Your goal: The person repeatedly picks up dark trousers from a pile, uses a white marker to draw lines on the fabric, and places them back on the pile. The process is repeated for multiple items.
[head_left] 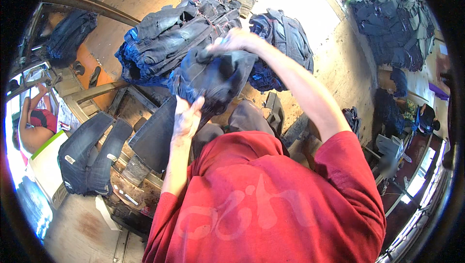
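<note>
Between my hands hangs a bunched pair of dark jeans [213, 76], partly smeared by motion. My left hand [188, 117] is closed on its lower left edge, thumb on top. Higher up and to the right, my right hand [235, 40] grips the far edge of the same jeans, its fingers blurred. Just beyond lies a big stack of dark jeans [179, 35], with bright blue edges showing at the left. A smaller stack of jeans [283, 45] sits to the right, behind my right forearm. The held jeans overlap the front of the big stack.
Both stacks rest on a worn tan table [334, 45]. Another pair of jeans [87, 156] drapes over a wooden frame at my left. More dark clothes [390, 30] lie in a heap at the far right. Sandals [94, 76] are on an orange surface. Another person [36, 117] shows at the left edge.
</note>
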A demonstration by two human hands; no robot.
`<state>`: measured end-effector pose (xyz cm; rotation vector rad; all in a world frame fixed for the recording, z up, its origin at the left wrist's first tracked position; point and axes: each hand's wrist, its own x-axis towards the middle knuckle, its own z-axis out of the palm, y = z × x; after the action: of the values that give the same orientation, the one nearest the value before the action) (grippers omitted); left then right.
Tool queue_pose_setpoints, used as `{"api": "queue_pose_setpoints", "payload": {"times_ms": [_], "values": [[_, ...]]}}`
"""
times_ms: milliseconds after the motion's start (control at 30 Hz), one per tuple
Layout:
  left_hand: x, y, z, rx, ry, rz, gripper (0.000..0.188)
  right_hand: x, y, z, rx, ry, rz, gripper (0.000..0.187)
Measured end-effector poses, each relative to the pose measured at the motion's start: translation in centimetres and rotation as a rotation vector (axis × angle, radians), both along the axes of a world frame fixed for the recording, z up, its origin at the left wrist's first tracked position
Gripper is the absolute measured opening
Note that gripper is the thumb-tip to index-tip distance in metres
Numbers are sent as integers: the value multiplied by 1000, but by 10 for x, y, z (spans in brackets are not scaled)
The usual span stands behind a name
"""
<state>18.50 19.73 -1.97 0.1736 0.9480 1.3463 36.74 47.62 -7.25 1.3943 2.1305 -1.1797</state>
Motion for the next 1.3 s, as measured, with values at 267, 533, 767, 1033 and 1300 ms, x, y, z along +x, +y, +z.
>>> {"api": "queue_pose_setpoints", "payload": {"times_ms": [267,533,767,1033,1300], "values": [[-82,-132,0,-63,245,-383,60,-109,-91,30,2,410,-14,56],[-199,-221,36,-285,1016,-512,81,-53,-176,91,108,474,-458,37],[-161,-135,78,-212,1491,-154,45,-42,-287,104,351,626,-526,33],[-133,-96,12,178,1759,-320,16,-82,-335,110,658,673,-131,27],[-194,-64,-1,516,1557,-824,52,-114,-349,96,607,585,2,26]]}}
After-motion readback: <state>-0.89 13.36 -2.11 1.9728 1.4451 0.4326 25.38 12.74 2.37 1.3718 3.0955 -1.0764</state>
